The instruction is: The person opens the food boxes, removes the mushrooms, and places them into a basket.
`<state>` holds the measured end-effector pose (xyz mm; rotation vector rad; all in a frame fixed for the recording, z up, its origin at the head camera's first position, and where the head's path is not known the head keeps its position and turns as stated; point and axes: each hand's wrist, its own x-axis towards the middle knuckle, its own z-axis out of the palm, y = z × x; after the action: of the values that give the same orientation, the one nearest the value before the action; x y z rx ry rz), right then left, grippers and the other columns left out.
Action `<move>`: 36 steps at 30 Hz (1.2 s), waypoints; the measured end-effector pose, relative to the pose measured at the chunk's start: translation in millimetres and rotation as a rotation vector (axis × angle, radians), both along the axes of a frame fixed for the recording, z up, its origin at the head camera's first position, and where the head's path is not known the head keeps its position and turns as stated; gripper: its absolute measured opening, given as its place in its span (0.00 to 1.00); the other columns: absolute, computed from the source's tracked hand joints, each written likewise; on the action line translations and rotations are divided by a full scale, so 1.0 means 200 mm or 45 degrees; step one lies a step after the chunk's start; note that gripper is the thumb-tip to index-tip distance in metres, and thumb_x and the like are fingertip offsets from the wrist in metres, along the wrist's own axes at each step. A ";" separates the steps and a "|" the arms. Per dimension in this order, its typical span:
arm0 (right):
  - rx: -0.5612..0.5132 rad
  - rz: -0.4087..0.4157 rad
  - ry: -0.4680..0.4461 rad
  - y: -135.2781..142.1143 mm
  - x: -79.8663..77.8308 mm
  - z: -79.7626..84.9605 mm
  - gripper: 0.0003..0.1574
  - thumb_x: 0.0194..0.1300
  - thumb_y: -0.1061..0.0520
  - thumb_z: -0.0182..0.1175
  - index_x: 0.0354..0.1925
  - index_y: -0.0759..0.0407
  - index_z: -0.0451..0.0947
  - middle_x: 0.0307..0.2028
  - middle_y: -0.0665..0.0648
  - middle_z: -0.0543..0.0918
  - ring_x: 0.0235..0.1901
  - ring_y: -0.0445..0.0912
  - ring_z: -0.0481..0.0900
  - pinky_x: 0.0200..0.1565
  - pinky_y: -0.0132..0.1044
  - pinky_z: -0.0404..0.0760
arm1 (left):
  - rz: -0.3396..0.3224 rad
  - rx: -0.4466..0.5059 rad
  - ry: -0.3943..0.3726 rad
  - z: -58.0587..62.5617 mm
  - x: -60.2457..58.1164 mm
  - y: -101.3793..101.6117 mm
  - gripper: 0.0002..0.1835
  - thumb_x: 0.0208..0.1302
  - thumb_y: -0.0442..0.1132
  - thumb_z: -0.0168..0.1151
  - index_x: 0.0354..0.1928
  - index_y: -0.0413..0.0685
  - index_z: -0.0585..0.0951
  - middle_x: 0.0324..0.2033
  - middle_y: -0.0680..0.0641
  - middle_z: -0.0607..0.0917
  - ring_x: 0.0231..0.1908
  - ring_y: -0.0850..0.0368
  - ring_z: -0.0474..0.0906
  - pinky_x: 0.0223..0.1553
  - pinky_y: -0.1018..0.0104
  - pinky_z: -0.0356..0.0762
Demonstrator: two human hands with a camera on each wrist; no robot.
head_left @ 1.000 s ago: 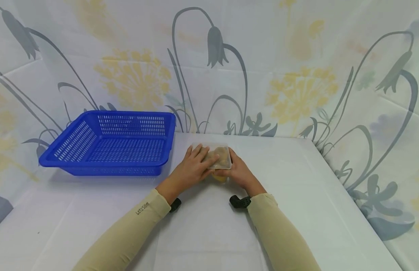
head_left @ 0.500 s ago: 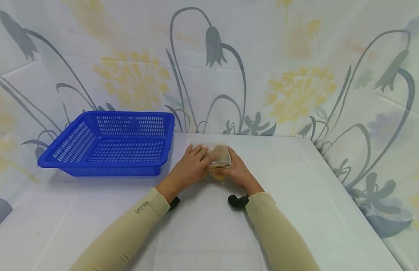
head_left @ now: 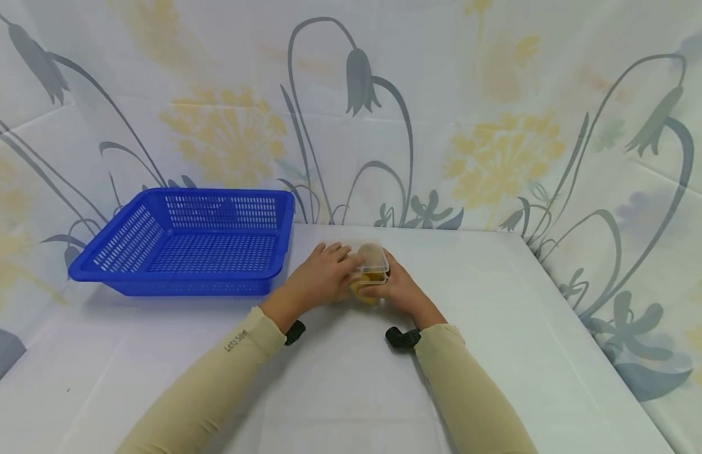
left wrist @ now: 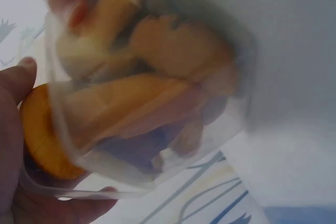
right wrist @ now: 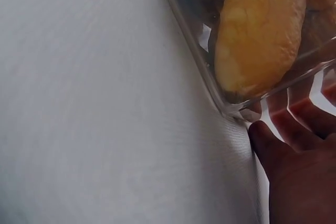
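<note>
A clear plastic box [head_left: 375, 254] with a cloudy top panel is held over the middle of the table. Yellow-orange food pieces [right wrist: 260, 35] fill it, showing clearly at its near side and blurred through the cloudy plastic in the left wrist view. My left hand [head_left: 325, 275] grips its left side, fingers over the top. From the right, my right hand [head_left: 404, 291] holds the box, thumb along the near side and the other fingers mostly hidden behind. A round orange end of one piece [left wrist: 44, 132] lies close to the fingers in the left wrist view.
A blue perforated plastic basket [head_left: 181, 276] with nothing in it stands at the left back of the white table [head_left: 498, 378]. A printed flower cloth [head_left: 328, 139] hangs behind and along the right side. The corner of a grey object [head_left: 4, 353] shows at the left edge.
The near edge of the box's cloudy top has risen, and a band of yellow pieces now shows beneath it. Both hands stay at nearly the same place; the basket has not moved.
</note>
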<state>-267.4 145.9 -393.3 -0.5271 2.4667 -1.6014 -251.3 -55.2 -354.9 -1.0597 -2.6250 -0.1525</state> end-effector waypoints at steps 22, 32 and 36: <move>0.104 -0.007 -0.063 0.05 0.03 -0.03 0.64 0.42 0.43 0.72 0.68 0.32 0.41 0.65 0.46 0.60 0.63 0.46 0.61 0.66 0.50 0.56 | 0.142 0.229 -0.683 0.26 -0.18 -0.02 0.28 0.63 0.64 0.44 0.61 0.63 0.70 0.57 0.53 0.75 0.59 0.53 0.70 0.61 0.53 0.66; 0.054 -0.043 -0.039 0.04 0.01 -0.14 0.63 0.37 0.37 0.72 0.65 0.25 0.43 0.63 0.42 0.61 0.61 0.45 0.63 0.65 0.49 0.58 | 0.142 0.742 -0.841 0.23 -0.31 -0.07 0.23 0.60 0.65 0.47 0.50 0.62 0.74 0.49 0.53 0.79 0.56 0.53 0.70 0.60 0.50 0.67; 0.053 -0.063 -0.043 0.03 0.02 -0.15 0.65 0.37 0.37 0.73 0.65 0.25 0.43 0.64 0.41 0.60 0.62 0.44 0.62 0.66 0.50 0.57 | 0.128 0.988 -0.907 0.20 -0.34 -0.08 0.22 0.62 0.63 0.45 0.47 0.57 0.70 0.45 0.50 0.80 0.52 0.51 0.74 0.58 0.51 0.68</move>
<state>-262.9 151.5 -423.8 -0.4327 2.5015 -1.5594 -319.5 -70.9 -315.2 -0.6459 -2.7074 -1.6207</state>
